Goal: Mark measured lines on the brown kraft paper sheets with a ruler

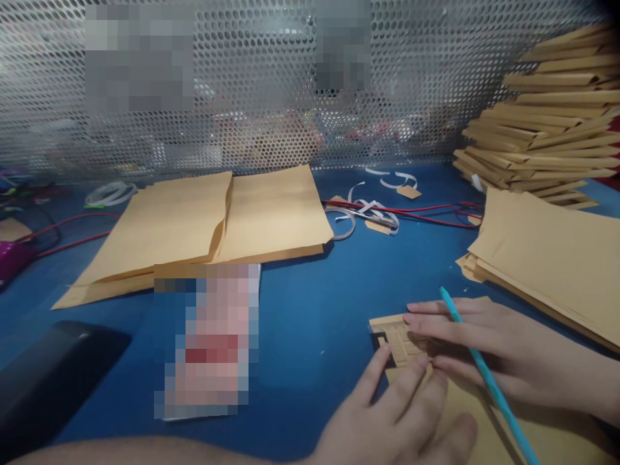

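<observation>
A brown paper envelope [467, 413] lies at the lower right under both my hands. At its upper left end sits a small flat piece with dark edges and fine lines [400, 342]; its kind I cannot make out. My left hand [392, 413] rests on it, fingers spread, the fingertips pressing on its lower edge. From the right, my right hand [504, 342] lies over the envelope with its fingertips on the same piece. A turquoise pen [489, 378] is held slantwise between the fingers of my right hand.
Brown envelopes lie at the back left [271, 213] and right [552, 258], with a tall stack [547, 129] behind. Scissors [371, 213], red cables and white strips lie at the back. A dark case [53, 374] is left. A perforated metal panel [271, 77] bounds the blue table.
</observation>
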